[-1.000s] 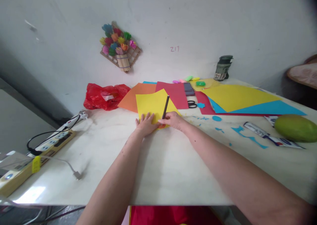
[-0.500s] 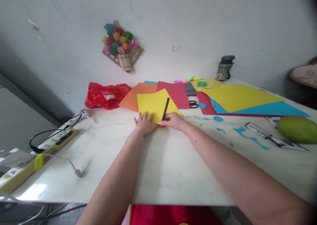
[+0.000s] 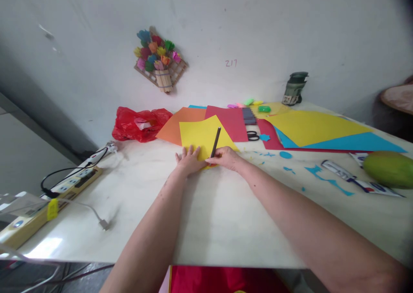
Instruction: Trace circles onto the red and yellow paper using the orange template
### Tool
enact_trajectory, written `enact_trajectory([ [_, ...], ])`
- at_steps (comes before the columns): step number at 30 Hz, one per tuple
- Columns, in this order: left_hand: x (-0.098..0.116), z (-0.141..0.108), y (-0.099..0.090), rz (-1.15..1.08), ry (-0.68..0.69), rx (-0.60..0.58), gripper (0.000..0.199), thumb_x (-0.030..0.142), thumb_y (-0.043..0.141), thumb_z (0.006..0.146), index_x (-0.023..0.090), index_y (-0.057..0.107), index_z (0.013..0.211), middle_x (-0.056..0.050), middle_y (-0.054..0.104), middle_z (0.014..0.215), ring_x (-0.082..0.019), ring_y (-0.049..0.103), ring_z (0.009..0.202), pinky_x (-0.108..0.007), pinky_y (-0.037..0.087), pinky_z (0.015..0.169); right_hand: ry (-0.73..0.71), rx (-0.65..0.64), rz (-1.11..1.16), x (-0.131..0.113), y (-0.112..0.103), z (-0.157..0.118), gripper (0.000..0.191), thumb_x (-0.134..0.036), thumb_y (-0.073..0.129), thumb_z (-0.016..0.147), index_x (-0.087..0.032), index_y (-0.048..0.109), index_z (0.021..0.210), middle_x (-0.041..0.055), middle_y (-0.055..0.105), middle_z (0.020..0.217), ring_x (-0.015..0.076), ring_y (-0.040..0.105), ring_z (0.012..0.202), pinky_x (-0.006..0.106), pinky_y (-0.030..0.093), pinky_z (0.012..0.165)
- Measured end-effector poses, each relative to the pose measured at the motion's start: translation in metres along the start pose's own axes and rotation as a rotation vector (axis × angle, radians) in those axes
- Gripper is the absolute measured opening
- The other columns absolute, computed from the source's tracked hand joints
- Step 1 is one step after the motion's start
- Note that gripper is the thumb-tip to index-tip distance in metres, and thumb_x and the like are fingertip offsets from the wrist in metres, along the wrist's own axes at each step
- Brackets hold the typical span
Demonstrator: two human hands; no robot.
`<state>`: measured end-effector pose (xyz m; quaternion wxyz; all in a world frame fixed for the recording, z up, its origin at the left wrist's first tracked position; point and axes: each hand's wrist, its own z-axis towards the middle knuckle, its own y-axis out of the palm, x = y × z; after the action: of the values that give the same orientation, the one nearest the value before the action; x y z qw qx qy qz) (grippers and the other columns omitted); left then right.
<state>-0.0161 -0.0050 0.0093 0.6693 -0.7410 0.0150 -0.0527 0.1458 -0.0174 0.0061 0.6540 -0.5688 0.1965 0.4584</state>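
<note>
A yellow sheet of paper lies on the white table in front of me. Flat on its lower left part, with fingers spread, rests my left hand. My right hand pinches a dark pen near its lower end, and the pen leans slightly right over the sheet's lower edge. A small orange piece shows between my hands at the pen's tip, mostly covered by the fingers. Whether the tip touches the paper I cannot tell.
Behind lie orange and red sheets, black-handled scissors and a red plastic bag. Rightward are blue scraps, glue tubes, a green mango and a bottle. A power strip runs along the left.
The whole view has shifted very slightly. Both hands, the pen and the yellow sheet keep practically the same places relative to each other.
</note>
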Motion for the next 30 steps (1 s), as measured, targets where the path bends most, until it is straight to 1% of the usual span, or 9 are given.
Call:
enact_trajectory([
  [6, -0.0013, 0.0012, 0.0012, 0.002, 0.005, 0.002, 0.082, 0.070, 0.030, 0.062, 0.030, 0.011, 0.131, -0.002, 0.004, 0.138, -0.029, -0.005, 0.122, -0.056, 0.001, 0.091, -0.013, 0.012, -0.017, 0.0012, 0.0014, 0.0008, 0.028, -0.041, 0.063, 0.056, -0.016, 0.066, 0.067, 0.0026, 0.064, 0.060, 0.0140, 0.058, 0.059, 0.023, 0.044, 0.056],
  [13, -0.0003, 0.0010, 0.0009, -0.002, -0.001, -0.002, 0.083, 0.071, 0.030, 0.062, 0.030, 0.011, 0.131, -0.002, 0.004, 0.138, -0.028, -0.005, 0.122, -0.055, 0.001, 0.092, -0.043, 0.006, -0.051, 0.0035, 0.0011, 0.0018, 0.030, -0.044, 0.061, 0.056, -0.016, 0.066, 0.067, 0.0031, 0.064, 0.060, 0.0138, 0.057, 0.058, 0.023, 0.043, 0.054],
  [30, -0.0016, 0.0012, 0.0018, -0.015, 0.010, 0.009, 0.084, 0.073, 0.028, 0.061, 0.029, 0.012, 0.131, -0.004, 0.004, 0.138, -0.029, -0.005, 0.123, -0.055, 0.003, 0.092, -0.020, -0.016, -0.044, 0.0016, -0.0013, 0.0015, 0.025, -0.039, 0.063, 0.057, -0.016, 0.067, 0.067, 0.0031, 0.064, 0.060, 0.0139, 0.057, 0.058, 0.023, 0.042, 0.054],
])
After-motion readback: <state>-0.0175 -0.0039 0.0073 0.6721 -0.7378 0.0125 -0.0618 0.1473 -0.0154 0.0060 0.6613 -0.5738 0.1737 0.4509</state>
